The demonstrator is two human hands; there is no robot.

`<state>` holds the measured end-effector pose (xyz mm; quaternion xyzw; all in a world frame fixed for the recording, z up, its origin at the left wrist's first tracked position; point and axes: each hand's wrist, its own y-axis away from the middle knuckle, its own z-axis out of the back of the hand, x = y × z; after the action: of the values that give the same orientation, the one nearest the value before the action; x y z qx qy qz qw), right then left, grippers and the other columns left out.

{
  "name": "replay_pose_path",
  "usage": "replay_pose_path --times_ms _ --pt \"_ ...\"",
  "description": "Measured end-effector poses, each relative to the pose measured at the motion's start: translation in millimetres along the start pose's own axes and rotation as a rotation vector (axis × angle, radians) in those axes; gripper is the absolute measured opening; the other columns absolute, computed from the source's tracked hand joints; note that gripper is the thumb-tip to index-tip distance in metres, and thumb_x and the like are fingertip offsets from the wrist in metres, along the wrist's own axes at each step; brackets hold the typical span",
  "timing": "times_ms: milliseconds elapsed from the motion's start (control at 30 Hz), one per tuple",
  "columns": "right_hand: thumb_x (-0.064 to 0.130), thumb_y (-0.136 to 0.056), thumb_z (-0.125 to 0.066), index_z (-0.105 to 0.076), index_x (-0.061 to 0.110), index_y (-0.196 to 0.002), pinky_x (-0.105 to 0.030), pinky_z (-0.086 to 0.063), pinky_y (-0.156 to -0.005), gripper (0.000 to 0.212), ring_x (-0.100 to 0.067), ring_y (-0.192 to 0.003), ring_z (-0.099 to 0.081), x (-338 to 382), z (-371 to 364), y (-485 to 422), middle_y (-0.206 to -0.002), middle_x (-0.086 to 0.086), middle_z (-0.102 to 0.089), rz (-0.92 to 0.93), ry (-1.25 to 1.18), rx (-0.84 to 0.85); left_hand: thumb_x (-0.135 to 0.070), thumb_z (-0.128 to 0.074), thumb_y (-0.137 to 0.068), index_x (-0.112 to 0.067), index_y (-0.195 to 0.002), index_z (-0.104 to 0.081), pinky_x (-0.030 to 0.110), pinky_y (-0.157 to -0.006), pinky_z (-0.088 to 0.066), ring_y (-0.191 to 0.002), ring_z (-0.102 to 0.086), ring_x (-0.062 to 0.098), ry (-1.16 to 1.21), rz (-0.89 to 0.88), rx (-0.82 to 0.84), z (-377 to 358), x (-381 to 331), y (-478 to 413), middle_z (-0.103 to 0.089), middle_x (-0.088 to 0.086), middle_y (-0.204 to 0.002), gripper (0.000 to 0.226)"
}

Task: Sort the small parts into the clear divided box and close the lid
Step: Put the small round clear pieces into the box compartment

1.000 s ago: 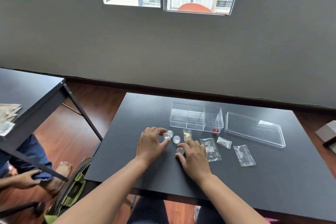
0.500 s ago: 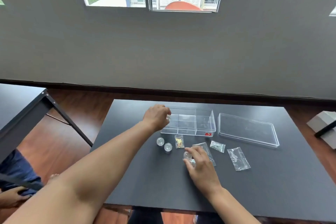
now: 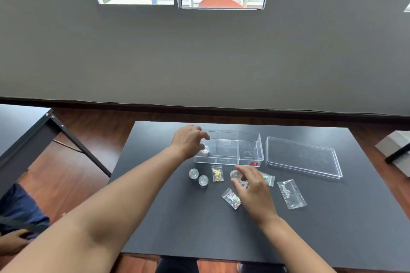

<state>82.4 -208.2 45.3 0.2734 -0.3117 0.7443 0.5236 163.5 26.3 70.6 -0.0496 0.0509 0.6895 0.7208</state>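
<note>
The clear divided box stands open on the black table. My left hand hovers over its left compartment with fingers spread, and a small round jar rests there just beside my thumb. My right hand in front of the box pinches another small jar. Two more jars stand to the left. Several small zip bags lie around: gold bits, a holographic bag, one partly behind my fingers, and a clear bag.
The box's clear lid lies flat to the right of the box. A second dark table stands at the left, with a seated person's leg and hand below it. A grey box sits off the table's right edge.
My left hand carried a jar from the table to the box's left compartment and opened its fingers. My right hand picked up a jar and lifted it towards the box.
</note>
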Motion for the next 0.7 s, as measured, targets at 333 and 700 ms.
replay_pose_path --times_ms 333,700 --pt "0.017 -0.086 -0.063 -0.064 0.012 -0.115 -0.033 -0.046 -0.092 0.029 -0.023 -0.103 -0.06 44.5 -22.5 -104.8 -0.114 -0.008 -0.064 0.064 0.158 0.21 -0.019 -0.072 -0.08 -0.009 -0.104 -0.07 0.034 -0.052 -0.06 -0.066 -0.07 0.019 1.101 0.726 -0.086 -13.9 7.6 28.2 -0.072 0.008 -0.087 0.026" --pt "0.02 -0.084 -0.064 -0.064 0.022 -0.114 -0.04 -0.047 -0.095 0.029 -0.031 -0.114 -0.054 51.5 -42.6 -131.6 -0.119 -0.013 -0.06 0.09 0.554 0.459 -0.019 -0.074 -0.08 -0.017 -0.091 -0.072 0.032 -0.053 -0.059 -0.076 -0.073 0.023 1.167 0.748 -0.125 -14.7 5.1 29.2 -0.075 0.008 -0.089 0.011"
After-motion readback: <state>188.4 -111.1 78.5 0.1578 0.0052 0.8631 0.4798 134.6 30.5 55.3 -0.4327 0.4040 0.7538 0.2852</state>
